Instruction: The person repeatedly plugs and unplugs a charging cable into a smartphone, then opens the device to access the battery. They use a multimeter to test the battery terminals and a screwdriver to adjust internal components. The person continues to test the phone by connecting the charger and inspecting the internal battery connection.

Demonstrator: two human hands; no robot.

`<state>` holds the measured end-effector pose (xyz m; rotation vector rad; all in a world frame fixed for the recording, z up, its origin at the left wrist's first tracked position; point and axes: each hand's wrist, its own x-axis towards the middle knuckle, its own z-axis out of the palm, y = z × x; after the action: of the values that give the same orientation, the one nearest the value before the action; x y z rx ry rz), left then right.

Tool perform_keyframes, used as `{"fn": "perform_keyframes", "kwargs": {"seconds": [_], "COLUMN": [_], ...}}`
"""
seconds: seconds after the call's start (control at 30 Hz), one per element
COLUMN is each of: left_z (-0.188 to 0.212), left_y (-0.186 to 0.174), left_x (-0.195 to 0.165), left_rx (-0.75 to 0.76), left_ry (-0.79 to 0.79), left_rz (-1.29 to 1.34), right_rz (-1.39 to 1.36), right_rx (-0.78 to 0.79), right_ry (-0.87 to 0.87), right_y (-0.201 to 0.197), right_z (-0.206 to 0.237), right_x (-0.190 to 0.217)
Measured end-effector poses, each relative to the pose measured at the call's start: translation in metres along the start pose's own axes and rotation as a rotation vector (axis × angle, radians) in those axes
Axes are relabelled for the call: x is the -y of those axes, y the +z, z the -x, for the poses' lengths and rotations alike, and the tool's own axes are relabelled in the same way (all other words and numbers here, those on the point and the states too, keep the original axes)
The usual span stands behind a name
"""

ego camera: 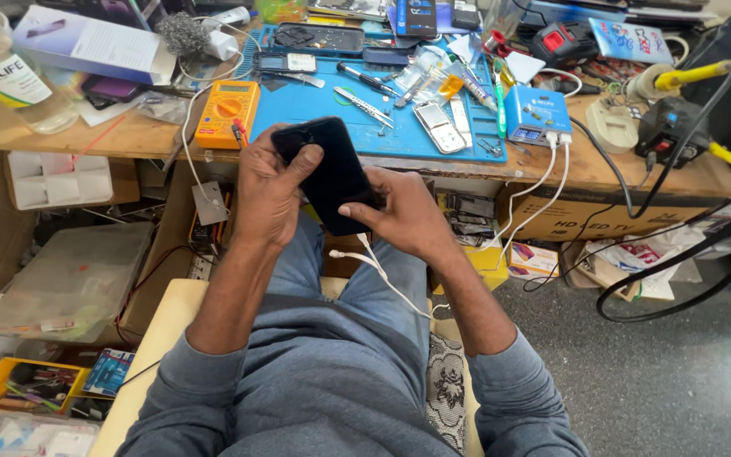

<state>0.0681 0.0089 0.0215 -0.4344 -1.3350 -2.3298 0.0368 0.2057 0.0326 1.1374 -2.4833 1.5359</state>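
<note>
A black smartphone (332, 173) is held over my lap, in front of the workbench edge. My left hand (266, 186) grips its left side and top, thumb lying across the dark back. My right hand (403, 213) holds the lower right edge, thumb pressed on the phone. A white cable (382, 275) hangs from the phone's bottom end down across my leg. Just beyond the phone lies a blue work mat (315, 101) with tweezers, a screwdriver and small parts.
An orange multimeter (227, 112) sits at the mat's left. A small blue box (536, 112) with two white cables plugged in stands at the right. A clear bottle (10, 72) stands far left. Black cables (678, 254) hang right. Boxes and trays crowd under the bench.
</note>
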Motion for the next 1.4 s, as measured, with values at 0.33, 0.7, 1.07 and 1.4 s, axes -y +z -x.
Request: {"fn": "perform_keyframes", "kwargs": {"seconds": [0.33,0.7,1.07,1.4], "left_z": [-0.002,0.003,0.009,0.012], "left_y": [-0.011,-0.007,-0.004,-0.003], "left_x": [0.003,0.004,0.033,0.041], "left_rx": [0.022,0.002,0.144,0.131], "left_ry": [0.046,0.061,-0.181,-0.207], "left_rz": [-0.123,-0.041,-0.128,-0.172], "right_rz": [0.063,0.099,0.032,-0.132], "right_rx": [-0.038,0.003,-0.155,-0.379], "right_ry": [-0.081,-0.135,-0.144,0.002], "right_y": [-0.002,-0.013,-0.016,-0.014], "right_z": [0.000,0.004,0.003,0.000], "right_x": [0.002,0.001,-0.009,0.002]}}
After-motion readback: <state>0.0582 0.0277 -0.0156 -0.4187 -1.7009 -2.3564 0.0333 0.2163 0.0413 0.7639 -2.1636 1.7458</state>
